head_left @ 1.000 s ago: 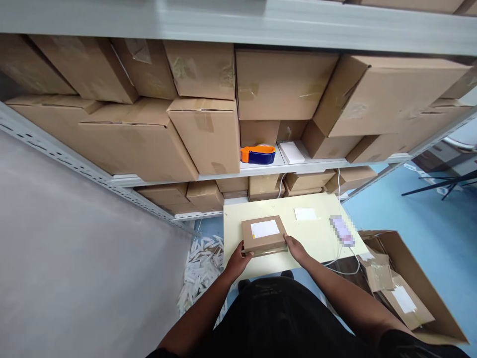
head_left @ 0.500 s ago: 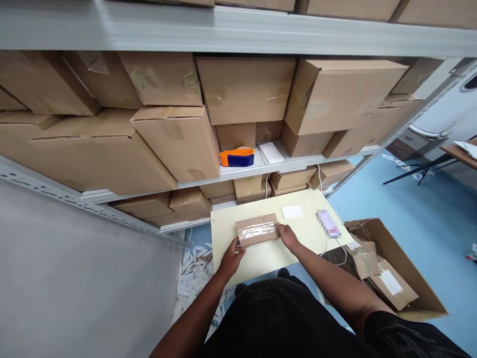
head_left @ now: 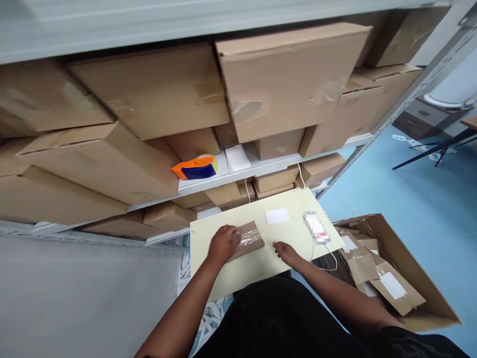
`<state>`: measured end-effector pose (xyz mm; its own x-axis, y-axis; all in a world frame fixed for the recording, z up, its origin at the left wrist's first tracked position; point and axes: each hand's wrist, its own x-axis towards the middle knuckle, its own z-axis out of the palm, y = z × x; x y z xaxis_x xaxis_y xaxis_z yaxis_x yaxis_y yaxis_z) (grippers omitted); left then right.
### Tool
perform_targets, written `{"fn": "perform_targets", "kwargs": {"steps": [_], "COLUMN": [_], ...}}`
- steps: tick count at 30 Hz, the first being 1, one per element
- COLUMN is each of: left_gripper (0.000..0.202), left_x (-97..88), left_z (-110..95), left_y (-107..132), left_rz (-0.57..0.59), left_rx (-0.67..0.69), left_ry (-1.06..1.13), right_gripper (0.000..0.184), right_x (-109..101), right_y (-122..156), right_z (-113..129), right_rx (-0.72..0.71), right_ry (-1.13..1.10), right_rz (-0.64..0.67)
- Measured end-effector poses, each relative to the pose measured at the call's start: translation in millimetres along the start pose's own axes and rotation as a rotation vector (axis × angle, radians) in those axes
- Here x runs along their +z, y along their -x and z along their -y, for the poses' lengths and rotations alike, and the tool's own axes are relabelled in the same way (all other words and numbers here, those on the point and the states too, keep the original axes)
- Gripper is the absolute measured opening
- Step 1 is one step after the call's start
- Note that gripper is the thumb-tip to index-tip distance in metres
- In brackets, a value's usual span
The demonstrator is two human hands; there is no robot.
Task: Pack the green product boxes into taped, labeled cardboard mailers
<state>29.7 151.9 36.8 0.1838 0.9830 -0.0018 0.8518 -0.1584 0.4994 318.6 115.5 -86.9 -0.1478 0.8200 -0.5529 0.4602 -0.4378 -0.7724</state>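
While boxes (head_left: 294, 82) crowd shelves (head_left: 149, 25), the tabletop (head_left: 249, 268) bears a parcel (head_left: 252, 239).

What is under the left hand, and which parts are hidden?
A cardboard box lies under the left hand, on the table. Its right part and shiny tape show. The hand hides much of its left side; its underside and contents cannot be seen.

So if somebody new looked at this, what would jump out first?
Probably the orange-and-blue tape dispenser, bright on the shelf among cardboard boxes. Lower down, on the pale tabletop, the left hand covers one end of a shiny-taped parcel, the right hand apart from it.
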Motion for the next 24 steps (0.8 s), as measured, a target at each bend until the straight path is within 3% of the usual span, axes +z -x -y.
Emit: {"fn": "perform_targets", "kwargs": {"steps": [3, 5, 8, 11, 15, 24], "left_gripper": [0.025, 0.023, 0.021, 0.025, 0.029, 0.034], "left_x": [50.4, 94.8, 155.5, 195.0, 216.8, 226.5], "left_z": [-62.5, -92.3, -114.5, -115.7, -104.2, -98.2], "left_y": [-65.6, -103.6, -146.1, -170.2, -182.7, -185.0], "left_rz": [0.28, 0.44, 0.523, 0.538, 0.533, 0.585], "left_rx": [0.151, 0.138, 0.111, 0.081, 0.071, 0.105], "left_ry": [-0.114, -0.224, -0.266, -0.28, -0.293, -0.319], "right_gripper": [0.053, 0.05, 0.044, 0.038, 0.034, 0.031], "right_x": [-22.7, -38.1, -58.2, -73.0, -87.7, -102.3], "right_y": [2.2, 3.3, 3.9, 4.1, 5.2, -8.0], "right_z": [-22.7, -35.4, -50.8, -61.1, -67.1, -70.8], "right_rx": [0.044, 0.07, 0.093, 0.071, 0.048, 0.136], "right_ry": [0.025, 0.02, 0.009, 0.033, 0.036, -0.01], "right_rz": [0.052, 0.057, 0.054, 0.069, 0.099, 0.12]}}
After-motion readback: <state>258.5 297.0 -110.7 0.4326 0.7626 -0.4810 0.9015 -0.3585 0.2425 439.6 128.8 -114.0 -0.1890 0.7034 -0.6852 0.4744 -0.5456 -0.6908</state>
